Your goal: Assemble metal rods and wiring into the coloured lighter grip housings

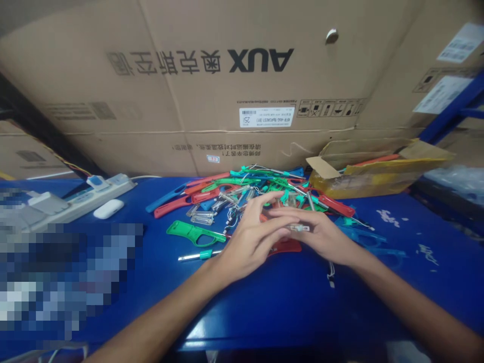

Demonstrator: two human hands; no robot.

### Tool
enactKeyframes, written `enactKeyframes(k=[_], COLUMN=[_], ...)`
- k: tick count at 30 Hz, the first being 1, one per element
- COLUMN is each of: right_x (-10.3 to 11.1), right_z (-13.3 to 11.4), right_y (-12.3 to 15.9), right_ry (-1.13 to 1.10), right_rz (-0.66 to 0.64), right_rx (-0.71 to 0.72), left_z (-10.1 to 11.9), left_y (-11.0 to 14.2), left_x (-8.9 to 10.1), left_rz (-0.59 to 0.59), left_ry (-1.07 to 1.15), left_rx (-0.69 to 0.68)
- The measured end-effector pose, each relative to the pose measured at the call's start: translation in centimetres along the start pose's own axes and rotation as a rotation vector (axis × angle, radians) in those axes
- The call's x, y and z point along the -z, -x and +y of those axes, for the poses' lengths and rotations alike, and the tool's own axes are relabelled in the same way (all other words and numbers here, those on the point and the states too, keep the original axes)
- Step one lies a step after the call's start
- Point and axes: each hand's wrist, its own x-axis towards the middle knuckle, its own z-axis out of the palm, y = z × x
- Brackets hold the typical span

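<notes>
My left hand (pixel 251 239) and my right hand (pixel 327 229) meet in front of the heap, fingers bent and pressed together. A small clear plastic lighter part (pixel 300 228) with a whitish-green end pokes out between their fingertips; the rest of it is hidden. Just below lies a red lighter handle shell (pixel 289 247), partly covered by my hands. Left of my left hand are a green handle shell (pixel 192 232) and a metal lighter tube (pixel 189 257) with a teal collar. Behind, red, green and blue handle shells (pixel 174 205) are heaped with clear tanks (pixel 203 218) and wired igniters.
On the left, a white power strip (pixel 85 199) with plugs and a white case (pixel 108 208) rest on the blue table (pixel 234 312). An opened carton (pixel 363 176) stands at the back right before a large cardboard wall (pixel 212 101). Blue translucent shells (pixel 366 237) lie to the right.
</notes>
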Motion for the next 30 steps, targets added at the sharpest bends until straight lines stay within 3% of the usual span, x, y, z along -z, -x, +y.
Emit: enactKeyframes(k=[7,13,17,20,24,27,30], right_x=[0.1,0.0,0.5,1.5,2.6,2.7,2.3], right_z=[-0.6,-0.7,-0.8,-0.9,-0.8,-0.4,-0.1], right_y=[0.1,-0.1,-0.1,0.1,0.3,0.3,0.3], right_ry=[-0.058,-0.083,0.013,0.183,0.32,0.36,0.412], right_rz=[0.08,0.094,0.106,0.052,-0.218,-0.342,-0.379], right_rx=[0.029,0.056,0.029,0.0,-0.012,-0.021,-0.045], left_z=[0.6,0.2,-0.5,-1.3,-2.2,-2.3,-2.3], left_y=[-0.1,-0.2,-0.7,-0.9,-0.7,-0.2,0.1], left_x=[-0.1,-0.2,0.9,2.6,3.9,3.5,2.9], left_rz=[0.066,0.03,0.054,-0.162,-0.499,-0.576,-0.585], left_ry=[0.17,0.098,0.03,-0.068,-0.166,-0.215,-0.274], left_rx=[0.06,0.041,0.083,0.059,0.095,0.1,0.087])
